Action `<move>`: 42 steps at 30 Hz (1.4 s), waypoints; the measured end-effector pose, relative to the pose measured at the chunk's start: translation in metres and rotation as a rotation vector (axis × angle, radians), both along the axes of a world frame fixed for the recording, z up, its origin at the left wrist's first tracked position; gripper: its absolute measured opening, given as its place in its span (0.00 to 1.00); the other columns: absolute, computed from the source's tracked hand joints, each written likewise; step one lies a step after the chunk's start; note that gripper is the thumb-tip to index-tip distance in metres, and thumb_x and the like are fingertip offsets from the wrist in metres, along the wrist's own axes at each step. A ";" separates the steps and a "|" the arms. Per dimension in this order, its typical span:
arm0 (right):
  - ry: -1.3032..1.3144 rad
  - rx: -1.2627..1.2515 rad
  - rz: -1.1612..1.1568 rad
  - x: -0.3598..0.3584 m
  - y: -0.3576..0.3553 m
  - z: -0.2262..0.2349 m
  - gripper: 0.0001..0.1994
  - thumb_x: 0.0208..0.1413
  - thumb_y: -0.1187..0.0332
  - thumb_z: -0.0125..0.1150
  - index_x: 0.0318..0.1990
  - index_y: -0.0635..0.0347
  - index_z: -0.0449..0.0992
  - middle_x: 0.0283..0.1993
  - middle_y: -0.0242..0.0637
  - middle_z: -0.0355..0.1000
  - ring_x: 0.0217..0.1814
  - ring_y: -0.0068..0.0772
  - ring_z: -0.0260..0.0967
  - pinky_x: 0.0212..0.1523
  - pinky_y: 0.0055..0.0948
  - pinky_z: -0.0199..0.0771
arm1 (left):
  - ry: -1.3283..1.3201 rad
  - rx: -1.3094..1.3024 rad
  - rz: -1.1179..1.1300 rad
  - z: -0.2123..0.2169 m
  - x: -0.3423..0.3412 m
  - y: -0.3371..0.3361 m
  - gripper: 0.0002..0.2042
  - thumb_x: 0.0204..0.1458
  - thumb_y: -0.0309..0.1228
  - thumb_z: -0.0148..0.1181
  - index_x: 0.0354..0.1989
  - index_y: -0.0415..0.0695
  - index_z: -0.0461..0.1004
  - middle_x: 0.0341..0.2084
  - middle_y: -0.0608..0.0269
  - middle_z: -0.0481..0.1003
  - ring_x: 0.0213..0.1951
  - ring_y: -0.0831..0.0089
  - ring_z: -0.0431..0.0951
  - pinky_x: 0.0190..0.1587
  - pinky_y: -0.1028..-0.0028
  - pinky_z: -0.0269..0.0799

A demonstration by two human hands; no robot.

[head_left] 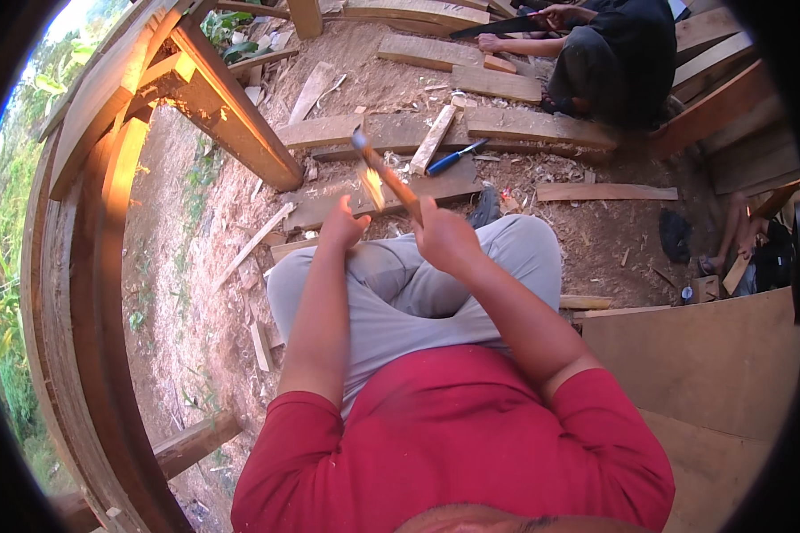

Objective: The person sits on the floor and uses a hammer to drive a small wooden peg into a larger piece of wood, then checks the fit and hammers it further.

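My right hand (444,235) is wrapped round the wooden handle of a hammer (395,180). The hammer slants up and left, its small metal head raised over the planks. To its left, my left hand (342,224) is held in front of my knee with the fingers curled and the thumb toward the hammer; what it holds, if anything, I cannot make out. A bright sunlit patch of wood (372,188) shows between the left hand and the hammer head. Beyond my hands, a blue-handled tool (453,158) with a narrow dark blade lies by a short wood strip (433,139).
A timber frame (89,249) rises close on my left. Planks (538,127) and shavings cover the ground ahead. At the far right a crouching person (627,58) holds a handsaw (498,27) near a board; another person (745,240) sits right. Plywood (684,355) lies beside my right arm.
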State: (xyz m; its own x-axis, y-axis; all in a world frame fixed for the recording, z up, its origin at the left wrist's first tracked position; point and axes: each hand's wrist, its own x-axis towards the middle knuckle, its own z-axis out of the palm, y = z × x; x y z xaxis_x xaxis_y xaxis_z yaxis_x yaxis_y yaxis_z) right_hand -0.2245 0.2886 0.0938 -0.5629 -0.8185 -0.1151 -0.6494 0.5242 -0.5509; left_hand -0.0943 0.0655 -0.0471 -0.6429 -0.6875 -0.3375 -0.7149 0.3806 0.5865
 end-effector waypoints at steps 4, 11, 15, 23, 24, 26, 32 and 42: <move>-0.002 0.034 -0.012 -0.004 -0.006 -0.022 0.16 0.66 0.62 0.62 0.50 0.61 0.66 0.34 0.57 0.80 0.39 0.65 0.80 0.39 0.61 0.77 | -0.053 0.014 -0.018 0.003 -0.002 0.005 0.42 0.54 0.41 0.75 0.75 0.43 0.62 0.62 0.45 0.77 0.62 0.50 0.79 0.64 0.58 0.74; 0.017 -0.143 -0.029 0.005 -0.009 0.009 0.15 0.66 0.61 0.62 0.50 0.61 0.66 0.35 0.56 0.80 0.39 0.65 0.80 0.39 0.60 0.78 | 0.064 -0.023 0.026 0.006 0.005 0.010 0.38 0.55 0.40 0.74 0.73 0.43 0.64 0.61 0.42 0.78 0.64 0.50 0.78 0.65 0.58 0.73; 0.016 0.105 -0.009 -0.007 -0.008 -0.030 0.14 0.67 0.62 0.61 0.50 0.60 0.67 0.35 0.55 0.80 0.39 0.65 0.80 0.39 0.60 0.78 | 0.006 -0.166 -0.030 0.024 -0.001 0.012 0.35 0.55 0.41 0.74 0.69 0.41 0.68 0.60 0.43 0.78 0.63 0.50 0.78 0.64 0.56 0.74; 0.003 -0.035 -0.048 -0.013 -0.009 -0.027 0.16 0.66 0.61 0.61 0.50 0.63 0.67 0.35 0.58 0.80 0.39 0.66 0.80 0.39 0.62 0.78 | -0.217 -0.258 -0.355 0.138 0.038 0.093 0.34 0.56 0.43 0.73 0.67 0.38 0.71 0.62 0.39 0.74 0.68 0.43 0.71 0.70 0.55 0.67; 0.002 -0.051 -0.038 -0.011 -0.009 -0.020 0.15 0.67 0.61 0.61 0.49 0.63 0.67 0.35 0.57 0.80 0.39 0.66 0.80 0.39 0.62 0.78 | -0.212 -0.285 -0.387 0.147 0.051 0.106 0.34 0.57 0.44 0.72 0.68 0.39 0.71 0.63 0.38 0.73 0.70 0.42 0.68 0.72 0.53 0.64; 0.006 -0.104 -0.034 -0.008 -0.012 -0.008 0.15 0.66 0.61 0.61 0.49 0.63 0.66 0.34 0.57 0.80 0.39 0.66 0.80 0.39 0.61 0.78 | -0.198 -0.321 -0.427 0.147 0.072 0.131 0.33 0.58 0.47 0.70 0.68 0.40 0.72 0.65 0.37 0.71 0.72 0.40 0.64 0.75 0.49 0.58; 0.021 0.011 -0.038 -0.022 -0.009 -0.057 0.17 0.64 0.61 0.64 0.50 0.63 0.67 0.33 0.58 0.79 0.37 0.66 0.79 0.38 0.59 0.79 | -0.168 -0.291 -0.531 0.140 0.097 0.178 0.33 0.61 0.54 0.64 0.68 0.44 0.73 0.72 0.36 0.64 0.76 0.36 0.56 0.78 0.42 0.46; 0.009 -0.170 -0.067 -0.021 -0.018 -0.006 0.14 0.65 0.62 0.61 0.48 0.62 0.68 0.36 0.55 0.80 0.40 0.63 0.80 0.40 0.61 0.77 | -0.152 -0.433 -0.478 0.132 0.143 0.153 0.35 0.63 0.55 0.60 0.73 0.47 0.67 0.77 0.39 0.55 0.80 0.37 0.45 0.80 0.42 0.37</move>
